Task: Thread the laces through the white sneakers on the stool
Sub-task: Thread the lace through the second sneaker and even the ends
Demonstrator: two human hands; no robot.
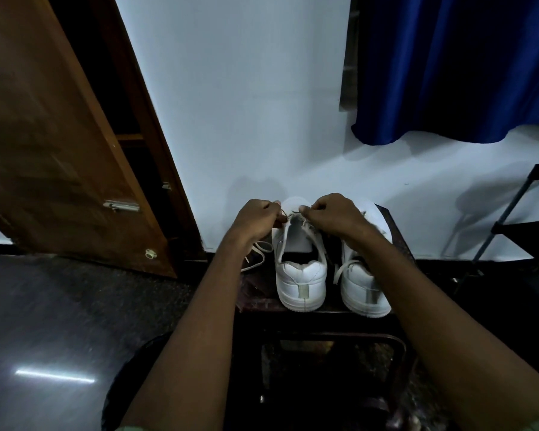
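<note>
- White leather sneakers [302, 275] stand side by side, heels nearest, on a dark wooden stool [324, 315].
- Left hand [255, 220] and right hand [333, 214], over the left sneaker's front, each have a grip pinching its cream lace [288, 216].
- Blue curtain [455, 66] hangs beyond.

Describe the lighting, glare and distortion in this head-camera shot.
Head view: dim overall, the stool and floor nearly black; the white sneakers and wall stand out; a bright streak of glare lies on the floor; wide-angle distortion tilts the door and stretches both forearms; both hands' shadows fall faintly on the wall.
</note>
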